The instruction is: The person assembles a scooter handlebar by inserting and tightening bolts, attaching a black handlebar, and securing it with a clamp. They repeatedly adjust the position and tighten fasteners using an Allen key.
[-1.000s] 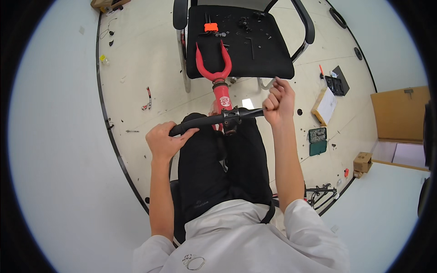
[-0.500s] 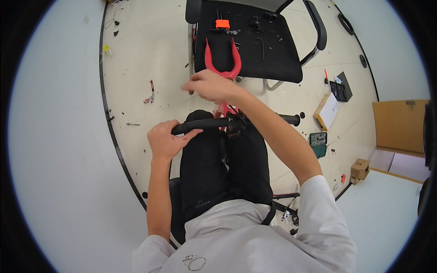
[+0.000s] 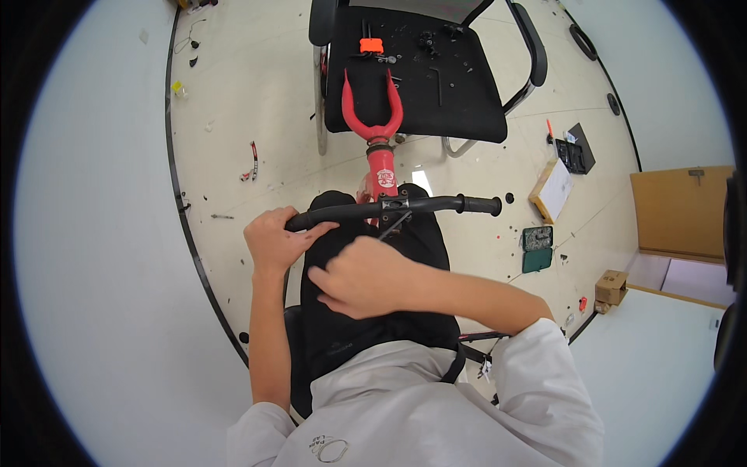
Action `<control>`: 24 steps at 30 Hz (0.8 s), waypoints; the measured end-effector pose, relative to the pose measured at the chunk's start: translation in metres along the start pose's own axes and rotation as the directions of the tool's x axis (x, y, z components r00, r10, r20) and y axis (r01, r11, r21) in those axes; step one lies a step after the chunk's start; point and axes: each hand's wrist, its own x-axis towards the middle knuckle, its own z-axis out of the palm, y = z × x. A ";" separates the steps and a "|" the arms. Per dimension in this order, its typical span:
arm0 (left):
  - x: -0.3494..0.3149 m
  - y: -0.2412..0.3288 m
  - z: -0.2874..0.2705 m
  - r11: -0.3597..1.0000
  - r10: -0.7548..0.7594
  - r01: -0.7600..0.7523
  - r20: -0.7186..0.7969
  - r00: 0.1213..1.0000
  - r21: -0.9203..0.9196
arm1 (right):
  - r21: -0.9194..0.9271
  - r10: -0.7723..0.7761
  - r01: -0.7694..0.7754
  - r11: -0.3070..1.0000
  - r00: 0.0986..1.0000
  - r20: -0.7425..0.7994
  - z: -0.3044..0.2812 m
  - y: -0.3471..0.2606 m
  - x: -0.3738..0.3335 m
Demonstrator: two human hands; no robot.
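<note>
A black handlebar (image 3: 436,205) lies crosswise above my lap, joined by a stem clamp (image 3: 395,204) to a red bike frame's head tube (image 3: 382,170). A red fork (image 3: 372,128) points away from me. My left hand (image 3: 274,240) wraps round the handlebar's left grip. Over my thighs, just nearer to me than the clamp, my right hand (image 3: 369,279) is closed on a hex key. The hex key's thin grey shaft (image 3: 395,226) slants from the fist up to the clamp; the fist hides its other end.
Ahead stands a black chair (image 3: 459,109) carrying an orange-topped tool (image 3: 371,45), another hex key (image 3: 440,86) and small parts. On the floor to the right are a white-topped box (image 3: 551,191), a green case (image 3: 537,249) and a cardboard carton (image 3: 611,286). A wall runs along the left.
My right hand has come back toward me from beyond the handlebar to below the clamp, uncovering the head tube. The left hand keeps its grip.
</note>
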 end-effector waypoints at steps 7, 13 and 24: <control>-0.003 -0.002 0.005 0.999 0.054 -0.054 -0.066 0.996 0.006 | 0.148 -0.123 0.276 0.950 0.763 -0.635 0.013 0.004 -0.071; -0.002 -0.002 0.008 0.998 0.059 -0.058 -0.024 0.998 0.032 | 0.619 0.691 0.674 0.402 0.220 -0.688 0.026 0.015 -0.092; -0.007 -0.007 0.019 0.997 0.007 -0.009 -0.021 1.000 -0.077 | 0.715 0.921 0.633 -0.297 0.386 0.041 -0.036 0.133 -0.077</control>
